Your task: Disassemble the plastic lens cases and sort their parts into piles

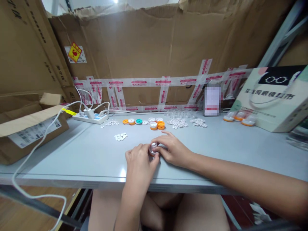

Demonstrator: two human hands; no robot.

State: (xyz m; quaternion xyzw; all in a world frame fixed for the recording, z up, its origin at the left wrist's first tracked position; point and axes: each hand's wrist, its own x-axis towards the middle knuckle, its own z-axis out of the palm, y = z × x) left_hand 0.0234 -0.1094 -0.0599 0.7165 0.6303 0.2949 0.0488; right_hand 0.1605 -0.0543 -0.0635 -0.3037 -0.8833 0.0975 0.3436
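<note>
My left hand [140, 158] curls its fingers and thumb round a small round orange-based case [154, 151] on the table near its front edge. From the other side, the thumb and index finger of my right hand [171, 148] close on the white, clear-looking upper part of the same case. The fingers hide much of its sides. Behind my hands stand orange and white round pieces [160, 125], some stacked. Small white discs [120, 137] lie in a pile to the left, and white openwork parts [177, 123] are heaped to the right.
A row of orange, white and green rings [139, 122] runs along the back, with clear caps [180, 113] nearby. Three clear-topped orange cases [248, 121] sit by a paper bag [267, 99]. A phone [212, 100] leans on cardboard. At left are a power strip [90, 118] and an open carton [33, 131].
</note>
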